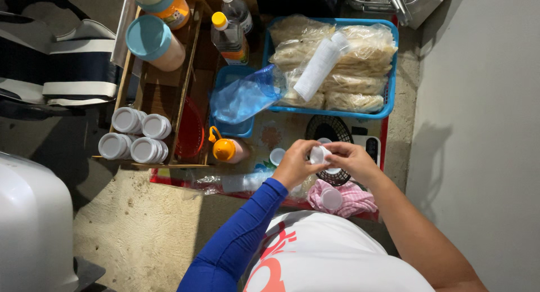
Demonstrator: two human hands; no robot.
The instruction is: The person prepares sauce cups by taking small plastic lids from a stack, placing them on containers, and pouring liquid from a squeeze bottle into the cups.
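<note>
- Head view, far left: a wooden tray holds stacks of small white-lidded cups at its near end and a tall tub with a teal lid further back.
- Just beside it stand two clear bottles, an orange squeeze bottle and a small blue bin with a blue plastic bag draped over it.
- Centre: the left hand and right hand meet over the worktop, both grips closed on one small white cup, held above a black round grid.
- To handle it well, I judge the cup should stay level, fingers at the rim only.
- Right: a blue basket is filled with bagged pale noodles and a white roll.
</note>
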